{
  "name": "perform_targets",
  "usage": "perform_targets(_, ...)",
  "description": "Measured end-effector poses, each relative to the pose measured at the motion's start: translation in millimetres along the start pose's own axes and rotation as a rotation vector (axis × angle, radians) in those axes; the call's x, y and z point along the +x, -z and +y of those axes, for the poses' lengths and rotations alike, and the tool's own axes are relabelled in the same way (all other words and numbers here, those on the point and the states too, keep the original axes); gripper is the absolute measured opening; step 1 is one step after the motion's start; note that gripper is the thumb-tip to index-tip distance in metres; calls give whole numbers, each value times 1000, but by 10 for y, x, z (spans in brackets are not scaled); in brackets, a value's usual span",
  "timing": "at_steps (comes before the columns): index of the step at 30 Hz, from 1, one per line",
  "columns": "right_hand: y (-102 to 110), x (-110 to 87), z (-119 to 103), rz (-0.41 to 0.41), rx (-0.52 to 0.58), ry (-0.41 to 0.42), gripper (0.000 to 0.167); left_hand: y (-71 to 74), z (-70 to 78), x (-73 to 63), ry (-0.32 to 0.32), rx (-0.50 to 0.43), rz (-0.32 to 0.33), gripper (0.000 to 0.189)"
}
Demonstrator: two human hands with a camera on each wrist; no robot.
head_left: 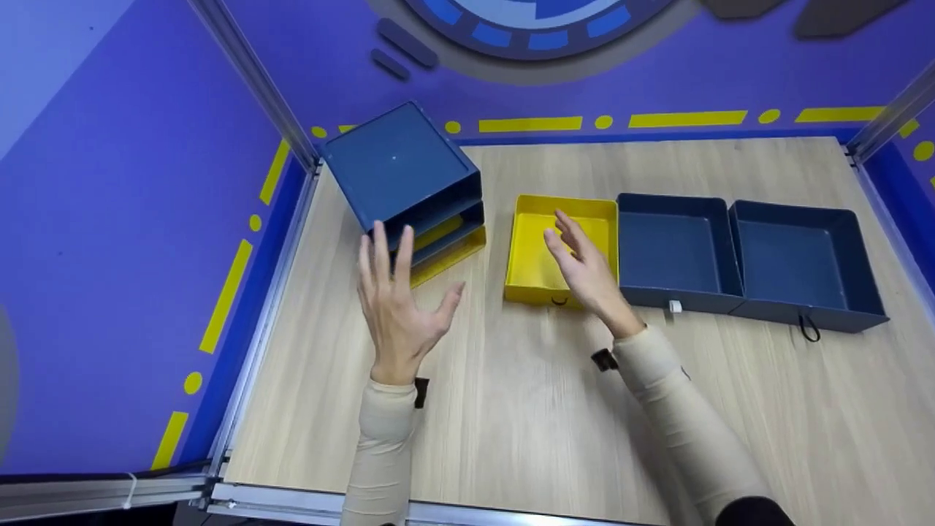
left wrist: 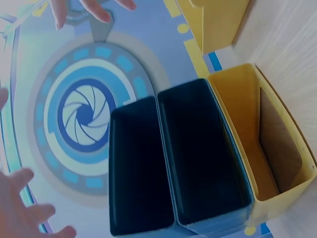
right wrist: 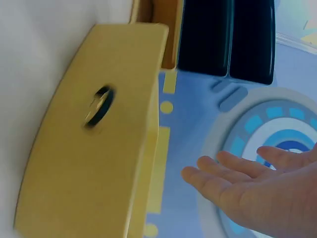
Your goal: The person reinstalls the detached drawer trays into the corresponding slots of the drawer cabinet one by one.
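Observation:
My left hand (head_left: 398, 314) is held up with fingers spread and straight, in front of the stacked drawer cabinet (head_left: 402, 164). The cabinet has two dark blue frames above a yellow frame (left wrist: 237, 89); the left wrist view shows all three openings without drawers. My right hand (head_left: 590, 277), fingers extended, hovers over the yellow drawer (head_left: 529, 256) and overlaps it in the head view. A small dark loop handle (right wrist: 100, 106) sits on that drawer's front. Neither hand holds anything.
To the right of the yellow drawer stand a dark blue drawer (head_left: 672, 252) with a white knob (head_left: 675, 307) and another blue drawer (head_left: 792, 259) with a black loop (head_left: 809, 329). Blue-purple walls (head_left: 146, 241) border the wooden table (head_left: 504, 424) at the back and sides.

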State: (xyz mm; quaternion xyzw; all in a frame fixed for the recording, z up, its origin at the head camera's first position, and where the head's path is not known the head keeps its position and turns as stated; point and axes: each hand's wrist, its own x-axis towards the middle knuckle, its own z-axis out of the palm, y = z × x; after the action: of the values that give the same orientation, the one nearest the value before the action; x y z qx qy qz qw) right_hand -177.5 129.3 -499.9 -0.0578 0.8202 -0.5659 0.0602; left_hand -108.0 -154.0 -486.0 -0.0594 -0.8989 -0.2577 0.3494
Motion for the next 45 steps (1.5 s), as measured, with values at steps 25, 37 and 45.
perform_targets(25,-660,851,-712,-69,154,-55,71,-150,-271,201,378,-243,11,77)
perform_targets(37,-610,767,-689,-101,252,-75,69,-102,-84,48,372,-151,59,75)
perform_targets(45,-551,639,-627,-121,223,-36,68,8,86,-127,321,-83,68,74)
